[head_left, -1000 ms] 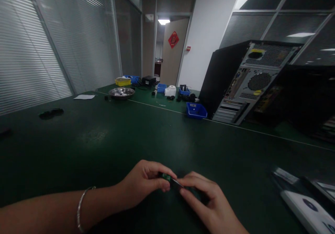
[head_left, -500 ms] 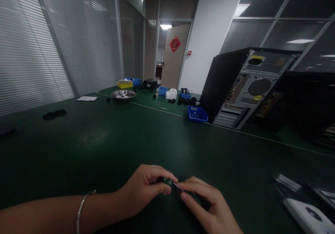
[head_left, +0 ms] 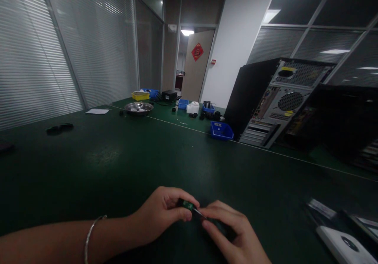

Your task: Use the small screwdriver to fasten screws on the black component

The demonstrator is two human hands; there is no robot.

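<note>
Between the thumb and fingers of my left hand [head_left: 165, 207] is a small green circuit board [head_left: 187, 205], its left part hidden by the fingers. My right hand [head_left: 233, 224] pinches a thin, shiny metal strip or tool [head_left: 200, 213]; most of it lies hidden in the fingers, so I cannot tell its kind. The metal tip reaches the right edge of the board, and whether it is joined to it cannot be made out. Both hands are close together above the green tabletop [head_left: 165, 157].
A white device with a dark oval [head_left: 344, 242] lies at lower right beside flat dark items. Farther back are a blue tray [head_left: 221, 130], an open computer case [head_left: 265, 102], a metal bowl [head_left: 138, 109] and a paper sheet [head_left: 97, 111]. Dark pieces [head_left: 60, 128] lie at left.
The board has tilted slightly and shows a bit more of its face. Both hands keep their grip in nearly the same place; the whole view has shifted a little.
</note>
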